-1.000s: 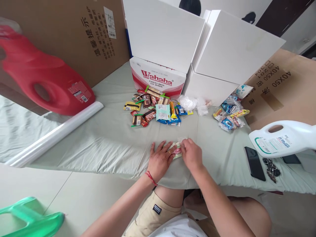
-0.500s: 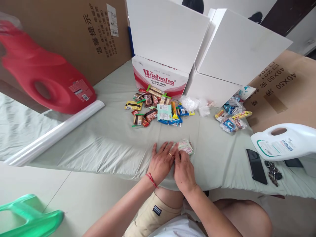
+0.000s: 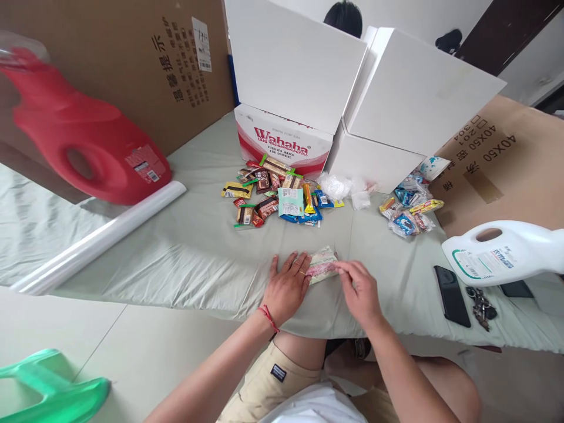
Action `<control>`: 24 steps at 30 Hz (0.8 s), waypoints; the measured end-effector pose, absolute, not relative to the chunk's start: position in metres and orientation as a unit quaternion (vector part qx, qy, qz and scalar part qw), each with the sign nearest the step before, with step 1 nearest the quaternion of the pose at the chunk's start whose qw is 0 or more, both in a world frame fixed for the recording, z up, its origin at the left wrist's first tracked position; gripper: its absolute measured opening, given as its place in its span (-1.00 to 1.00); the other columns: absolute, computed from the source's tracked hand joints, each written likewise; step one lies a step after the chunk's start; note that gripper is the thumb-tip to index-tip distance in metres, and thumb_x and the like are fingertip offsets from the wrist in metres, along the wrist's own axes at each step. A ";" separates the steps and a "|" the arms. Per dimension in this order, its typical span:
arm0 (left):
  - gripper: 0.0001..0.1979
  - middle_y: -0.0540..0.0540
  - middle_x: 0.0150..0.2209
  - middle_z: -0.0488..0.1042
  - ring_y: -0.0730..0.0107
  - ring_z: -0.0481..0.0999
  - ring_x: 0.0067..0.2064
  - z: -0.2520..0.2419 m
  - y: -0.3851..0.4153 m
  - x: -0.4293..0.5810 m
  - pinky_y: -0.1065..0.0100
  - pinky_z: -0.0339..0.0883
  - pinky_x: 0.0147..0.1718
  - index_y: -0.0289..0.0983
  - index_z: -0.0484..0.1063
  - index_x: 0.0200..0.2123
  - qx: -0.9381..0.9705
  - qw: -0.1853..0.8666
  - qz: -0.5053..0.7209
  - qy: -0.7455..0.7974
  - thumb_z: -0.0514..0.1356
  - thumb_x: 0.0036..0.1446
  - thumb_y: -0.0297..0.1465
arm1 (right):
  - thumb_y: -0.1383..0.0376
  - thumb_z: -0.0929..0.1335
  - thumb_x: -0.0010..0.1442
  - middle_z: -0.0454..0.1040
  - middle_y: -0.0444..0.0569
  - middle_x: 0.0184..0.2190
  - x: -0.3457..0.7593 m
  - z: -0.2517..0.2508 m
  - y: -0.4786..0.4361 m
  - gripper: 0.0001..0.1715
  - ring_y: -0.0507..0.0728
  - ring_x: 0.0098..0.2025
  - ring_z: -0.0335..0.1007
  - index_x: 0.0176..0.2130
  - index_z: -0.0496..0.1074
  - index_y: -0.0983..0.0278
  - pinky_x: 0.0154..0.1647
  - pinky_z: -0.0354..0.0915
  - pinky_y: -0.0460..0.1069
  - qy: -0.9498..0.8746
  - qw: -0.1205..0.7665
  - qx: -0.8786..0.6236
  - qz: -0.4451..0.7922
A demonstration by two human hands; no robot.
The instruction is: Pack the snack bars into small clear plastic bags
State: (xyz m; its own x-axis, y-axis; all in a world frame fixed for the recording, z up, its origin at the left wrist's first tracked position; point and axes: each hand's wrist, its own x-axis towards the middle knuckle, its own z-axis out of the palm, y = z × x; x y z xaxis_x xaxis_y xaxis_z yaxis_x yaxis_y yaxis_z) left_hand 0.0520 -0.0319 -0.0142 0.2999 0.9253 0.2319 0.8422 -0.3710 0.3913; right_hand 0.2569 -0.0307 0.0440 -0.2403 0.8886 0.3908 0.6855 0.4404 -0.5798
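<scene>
Evidently, both hands are at one small packet

Near the front edge of the cloth-covered worktop (image 3: 198,255) lies a flat packet (image 3: 324,264), pale green with a pink band, well in front of the heaped snacks (image 3: 291,200). The left hand (image 3: 284,288) is open and palm down, fingers spread, its fingertips over the packet's left end. A red string bracelet (image 3: 268,318) circles that wrist. The right hand (image 3: 359,288) comes in from the other side with its fingers bent and their tips at the packet's right edge; I cannot tell whether they pinch it.

Behind the snacks stands a water box (image 3: 282,141) with red lettering, and clear plastic wrap (image 3: 335,185) lies just beside the heap. Farther right is a second pile of packets (image 3: 408,214). A white bottle (image 3: 506,252) rests on its side near a black phone (image 3: 452,296) and some keys (image 3: 482,308). On the left, a red bottle (image 3: 101,147) is next to a long roll of film (image 3: 106,235).
</scene>
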 end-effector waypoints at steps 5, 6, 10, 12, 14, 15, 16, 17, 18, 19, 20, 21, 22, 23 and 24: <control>-0.51 -0.20 0.37 0.31 -0.02 0.27 0.41 -0.016 -0.030 0.051 -0.38 -0.06 0.37 -0.17 0.28 0.37 0.805 0.096 0.202 0.549 -0.03 0.44 -0.29 | 0.21 0.29 0.44 0.56 0.07 0.08 0.259 0.031 0.020 -0.63 0.27 0.17 0.37 0.11 0.54 0.22 0.22 0.33 0.23 -0.871 0.197 -0.442 0.081; -0.51 -0.21 0.37 0.31 -0.02 0.27 0.41 -0.016 -0.030 0.051 -0.37 -0.06 0.37 -0.19 0.27 0.37 0.805 0.096 0.202 0.549 -0.04 0.45 -0.29 | 0.20 0.28 0.44 0.54 0.08 0.14 0.255 0.024 0.024 -0.59 0.27 0.23 0.34 0.18 0.50 0.23 0.29 0.27 0.26 -0.887 0.165 -0.425 0.077; -0.48 -0.25 0.39 0.27 -0.06 0.16 0.45 -0.017 -0.033 0.053 -0.34 -0.06 0.38 -0.25 0.24 0.39 0.801 0.087 0.205 0.556 -0.06 0.45 -0.28 | 0.17 0.21 0.49 0.42 0.17 0.28 0.243 0.007 0.018 -0.45 0.29 0.36 0.23 0.36 0.30 0.29 0.44 -0.02 0.41 -0.910 0.094 -0.403 0.028; -0.47 -0.25 0.41 0.23 -0.09 0.06 0.49 -0.017 -0.034 0.055 -0.33 -0.08 0.39 -0.28 0.25 0.39 0.797 0.082 0.206 0.562 -0.06 0.44 -0.29 | 0.13 0.21 0.49 0.37 0.20 0.32 0.243 0.005 0.011 -0.40 0.31 0.40 0.18 0.39 0.25 0.30 0.47 -0.11 0.44 -0.919 0.077 -0.387 0.009; -0.47 -0.25 0.43 0.20 -0.10 0.01 0.50 -0.018 -0.032 0.055 -0.31 -0.11 0.40 -0.29 0.26 0.38 0.795 0.091 0.200 0.566 -0.05 0.43 -0.30 | 0.13 0.21 0.48 0.30 0.20 0.36 0.244 0.005 0.006 -0.37 0.32 0.42 0.15 0.41 0.20 0.32 0.48 -0.12 0.42 -0.927 0.061 -0.369 0.000; -0.47 -0.24 0.44 0.19 -0.08 0.02 0.50 -0.018 -0.031 0.054 -0.31 -0.12 0.40 -0.29 0.26 0.38 0.795 0.103 0.194 0.565 -0.05 0.42 -0.30 | 0.13 0.22 0.48 0.28 0.21 0.38 0.245 0.005 0.004 -0.35 0.32 0.43 0.13 0.42 0.18 0.33 0.48 -0.11 0.41 -0.930 0.054 -0.363 -0.002; -0.46 -0.24 0.44 0.18 -0.07 0.03 0.50 -0.018 -0.028 0.052 -0.31 -0.13 0.41 -0.29 0.25 0.38 0.797 0.119 0.185 0.562 -0.04 0.42 -0.30 | 0.13 0.23 0.47 0.25 0.23 0.39 0.246 0.005 0.004 -0.33 0.33 0.44 0.12 0.43 0.16 0.34 0.48 -0.11 0.41 -0.933 0.049 -0.358 -0.003; -0.45 -0.25 0.44 0.17 -0.06 0.04 0.50 -0.017 -0.025 0.050 -0.31 -0.14 0.41 -0.30 0.23 0.39 0.800 0.139 0.175 0.557 -0.03 0.41 -0.30 | 0.13 0.24 0.47 0.24 0.25 0.40 0.246 0.005 0.003 -0.31 0.34 0.45 0.11 0.43 0.14 0.36 0.48 -0.11 0.42 -0.934 0.045 -0.353 -0.004; -0.44 -0.26 0.45 0.16 -0.05 0.04 0.50 -0.017 -0.020 0.047 -0.32 -0.15 0.41 -0.30 0.22 0.40 0.803 0.159 0.164 0.550 -0.01 0.40 -0.29 | 0.13 0.26 0.46 0.23 0.27 0.40 0.246 0.004 0.003 -0.29 0.35 0.45 0.10 0.44 0.12 0.38 0.47 -0.12 0.44 -0.936 0.042 -0.349 -0.004; -0.43 -0.26 0.45 0.15 -0.05 0.05 0.50 -0.016 -0.016 0.043 -0.32 -0.15 0.41 -0.30 0.20 0.41 0.808 0.180 0.153 0.540 0.01 0.38 -0.29 | 0.13 0.27 0.45 0.22 0.29 0.40 0.246 0.003 0.003 -0.27 0.36 0.45 0.09 0.44 0.11 0.40 0.46 -0.12 0.45 -0.937 0.040 -0.347 -0.005; -0.42 -0.26 0.45 0.15 -0.03 0.05 0.50 -0.016 -0.011 0.039 -0.31 -0.14 0.41 -0.28 0.20 0.41 0.812 0.200 0.144 0.529 0.02 0.38 -0.29 | 0.13 0.28 0.44 0.21 0.30 0.41 0.245 0.002 0.003 -0.25 0.38 0.45 0.09 0.44 0.09 0.40 0.45 -0.11 0.47 -0.938 0.039 -0.345 -0.006; -0.43 -0.25 0.45 0.15 -0.01 0.06 0.50 -0.016 -0.006 0.034 -0.29 -0.12 0.40 -0.25 0.20 0.41 0.817 0.219 0.137 0.516 0.01 0.38 -0.29 | 0.13 0.29 0.44 0.20 0.30 0.41 0.244 0.001 0.002 -0.24 0.38 0.45 0.09 0.45 0.09 0.40 0.45 -0.09 0.47 -0.938 0.038 -0.344 -0.008; -0.45 -0.22 0.45 0.16 0.02 0.07 0.49 -0.016 -0.002 0.030 -0.27 -0.10 0.40 -0.21 0.21 0.41 0.821 0.236 0.133 0.503 -0.02 0.39 -0.31 | 0.13 0.29 0.44 0.20 0.30 0.41 0.243 0.001 0.001 -0.24 0.39 0.44 0.10 0.45 0.08 0.38 0.44 -0.08 0.48 -0.938 0.039 -0.344 -0.010; -0.47 -0.19 0.45 0.16 0.06 0.07 0.50 -0.017 0.001 0.026 -0.25 -0.08 0.41 -0.17 0.23 0.40 0.824 0.250 0.133 0.492 -0.06 0.41 -0.33 | 0.14 0.30 0.43 0.21 0.29 0.41 0.242 0.000 0.000 -0.25 0.38 0.44 0.11 0.45 0.08 0.36 0.43 -0.06 0.48 -0.938 0.041 -0.345 -0.014; -0.47 -0.17 0.44 0.17 0.10 0.07 0.50 -0.018 0.004 0.023 -0.21 -0.07 0.41 -0.13 0.24 0.39 0.825 0.261 0.136 0.482 -0.09 0.42 -0.36 | 0.15 0.30 0.43 0.22 0.28 0.40 0.241 -0.001 -0.001 -0.26 0.38 0.43 0.12 0.45 0.09 0.34 0.42 -0.05 0.48 -0.937 0.045 -0.347 -0.018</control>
State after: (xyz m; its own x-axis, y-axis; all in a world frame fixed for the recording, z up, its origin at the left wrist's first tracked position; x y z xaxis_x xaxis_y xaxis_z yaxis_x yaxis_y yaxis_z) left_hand 0.0233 0.0037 -0.0184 0.4985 0.8665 -0.0267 0.7245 -0.3995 0.5617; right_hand 0.2408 -0.0014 -0.0012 -0.7558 0.6478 0.0959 0.6510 0.7591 0.0028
